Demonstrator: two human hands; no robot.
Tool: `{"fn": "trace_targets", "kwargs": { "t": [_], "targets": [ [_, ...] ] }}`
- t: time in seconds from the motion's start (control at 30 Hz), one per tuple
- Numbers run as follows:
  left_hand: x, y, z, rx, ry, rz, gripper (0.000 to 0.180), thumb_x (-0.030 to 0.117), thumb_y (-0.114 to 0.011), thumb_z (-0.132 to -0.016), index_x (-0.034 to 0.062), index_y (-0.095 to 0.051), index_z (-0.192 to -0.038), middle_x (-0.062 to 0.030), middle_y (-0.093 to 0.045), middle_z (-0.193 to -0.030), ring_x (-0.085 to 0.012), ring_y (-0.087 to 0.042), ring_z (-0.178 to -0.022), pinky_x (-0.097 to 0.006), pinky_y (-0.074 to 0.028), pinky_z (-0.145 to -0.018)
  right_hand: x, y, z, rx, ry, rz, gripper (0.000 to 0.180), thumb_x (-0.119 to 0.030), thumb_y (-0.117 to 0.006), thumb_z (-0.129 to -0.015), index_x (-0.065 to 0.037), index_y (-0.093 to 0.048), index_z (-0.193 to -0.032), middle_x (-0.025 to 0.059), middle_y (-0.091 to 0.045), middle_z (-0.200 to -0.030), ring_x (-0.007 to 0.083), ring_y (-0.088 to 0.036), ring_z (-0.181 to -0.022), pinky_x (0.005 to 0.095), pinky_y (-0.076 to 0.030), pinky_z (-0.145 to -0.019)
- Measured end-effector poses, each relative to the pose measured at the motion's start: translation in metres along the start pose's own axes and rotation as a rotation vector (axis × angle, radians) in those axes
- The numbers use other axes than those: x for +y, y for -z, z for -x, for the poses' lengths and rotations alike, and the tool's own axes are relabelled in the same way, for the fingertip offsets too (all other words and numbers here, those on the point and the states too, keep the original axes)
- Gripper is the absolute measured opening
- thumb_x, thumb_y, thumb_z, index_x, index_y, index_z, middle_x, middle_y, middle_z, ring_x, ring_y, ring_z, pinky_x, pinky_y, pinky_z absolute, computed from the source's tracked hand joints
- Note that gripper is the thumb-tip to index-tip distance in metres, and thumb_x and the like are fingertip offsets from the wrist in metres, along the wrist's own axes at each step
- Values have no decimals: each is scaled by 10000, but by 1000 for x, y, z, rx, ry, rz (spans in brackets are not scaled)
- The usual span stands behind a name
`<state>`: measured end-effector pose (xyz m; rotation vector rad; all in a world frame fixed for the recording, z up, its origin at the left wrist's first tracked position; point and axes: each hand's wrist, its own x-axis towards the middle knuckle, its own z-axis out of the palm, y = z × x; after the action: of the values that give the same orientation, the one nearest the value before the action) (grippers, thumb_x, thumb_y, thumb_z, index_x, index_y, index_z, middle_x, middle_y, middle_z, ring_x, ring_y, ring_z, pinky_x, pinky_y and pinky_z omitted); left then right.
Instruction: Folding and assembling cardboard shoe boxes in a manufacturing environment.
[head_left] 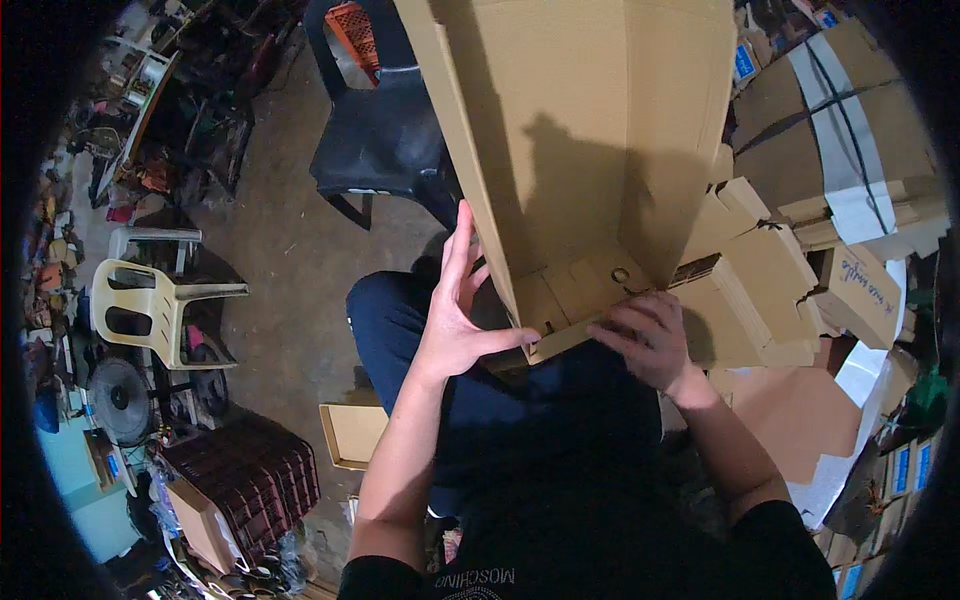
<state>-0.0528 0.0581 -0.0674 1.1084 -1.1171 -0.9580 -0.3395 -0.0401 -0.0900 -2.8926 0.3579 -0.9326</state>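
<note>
A long, open cardboard box (682,90) tilts over my lap, its inside facing me. At its near left corner, my left hand (462,320) holds it, thumb on the rim and fingers stretched along the outer side wall. My right hand (652,338) grips the near end wall, with its fingers bent over the edge. Inside the near end lie flaps with a small round hole beside the right fingers. A shadow falls across the bottom of the box. Part of the right fingertips is hard to make out.
Flattened cardboard pieces (745,280) and a strapped carton stack (840,130) lie to the right. A dark plastic chair (378,140) stands ahead on the left. Farther left are a cream chair (140,308), a fan (120,395) and a dark crate (250,480). A shallow box (352,435) sits beside my left forearm.
</note>
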Motion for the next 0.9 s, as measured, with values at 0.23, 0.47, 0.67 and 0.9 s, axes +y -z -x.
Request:
{"fn": "trace_targets", "kwargs": {
  "t": [0.23, 0.47, 0.67, 0.9],
  "targets": [
    [-5, 1, 2, 65, 71, 143, 1435, 27, -952, -599, 147, -10, -1676, -84, -213, -1672, -287, -349, -1510, -480, -371, -1197, -22, 0, -25, -80, -28, 48, 496, -320, -787, -788, -311, -704, -1277, -45, -621, -1386, 202, -598, -1225, 443, -390, -1065],
    [8, -8, 0, 93, 48, 85, 1265, 29, -932, -568, 52, -244, -1629, -73, -398, -1586, -254, -393, -1474, -439, -331, -1217, -11, -14, -25, -20, 23, 36, 556, -387, -813, -773, -314, -681, -1308, -47, -586, -961, 182, -598, -966, 426, -418, -950],
    [8, 0, -1, 49, 32, 54, 1251, 27, -941, -557, 67, -282, -1620, -61, -387, -1586, -253, -386, -1477, -441, -333, -1214, -2, -10, -38, -115, 76, -35, 564, -416, -840, -750, -301, -697, -1283, -22, -567, -1005, 200, -584, -957, 433, -421, -986],
    [6, 0, 0, 65, 76, 84, 1256, 65, -942, -577, 64, -258, -1630, -68, -380, -1595, -252, -367, -1491, -447, -334, -1211, -15, -11, -47, -146, 34, 38, 478, -362, -754, -860, -326, -672, -1330, -8, -602, -1266, 208, -582, -1158, 438, -447, -1040]
  ]
}}
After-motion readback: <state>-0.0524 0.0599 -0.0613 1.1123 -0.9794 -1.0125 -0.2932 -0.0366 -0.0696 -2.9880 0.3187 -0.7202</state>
